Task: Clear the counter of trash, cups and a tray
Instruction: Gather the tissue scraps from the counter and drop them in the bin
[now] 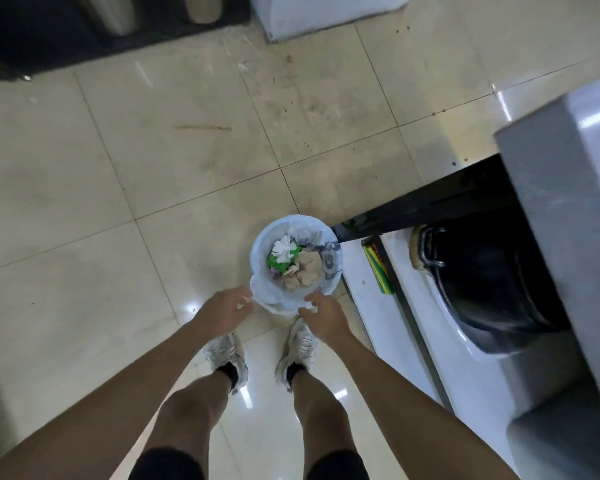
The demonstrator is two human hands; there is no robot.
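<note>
A small round trash bin (262, 249) lined with a white plastic bag stands on the floor in front of my feet. It holds crumpled brown paper (303, 270), a white tissue (284, 249) and a green wrapper (274, 262). My left hand (224, 311) pinches the bag's near-left edge. On the near-right edge of the bag, my right hand (321, 313) has its fingers curled over the plastic. Cups and tray are out of view.
A grey counter (568, 188) juts in at the right, with a black bag (489, 282) on a white shelf below it and a green packet (378, 268) by the bin. Beige floor tiles (153, 161) spread ahead; dark cabinets (49, 36) line the far side.
</note>
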